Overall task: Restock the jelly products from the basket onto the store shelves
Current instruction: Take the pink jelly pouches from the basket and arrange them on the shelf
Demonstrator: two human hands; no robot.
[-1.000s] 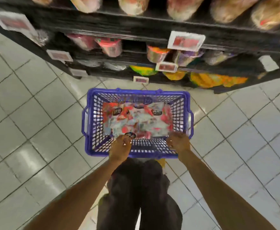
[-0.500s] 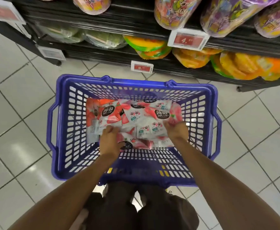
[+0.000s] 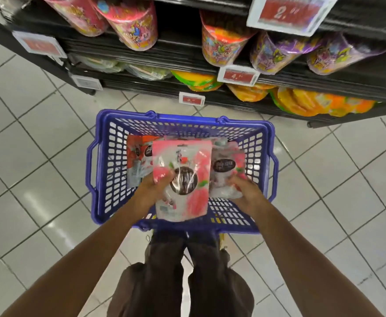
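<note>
Jelly pouch, pink and white with a dark round label, sits in our left hand: the thumb lies across its front at 9 o'clock and the other fingers are hidden behind it, so we pinch it by its left edge. We hold it over the blue basket, its lower end overlapping the near rim. At 3 o'clock of it our right hand curls its fingers round the lower part of a second pouch; whether that one rests on the pile we cannot tell. More pouches lie in the basket at 10 o'clock of the held one. The basket stands on the tiled floor, and at 12 o'clock of it the shelves carry printed tubs, orange bags and red price tags.
</note>
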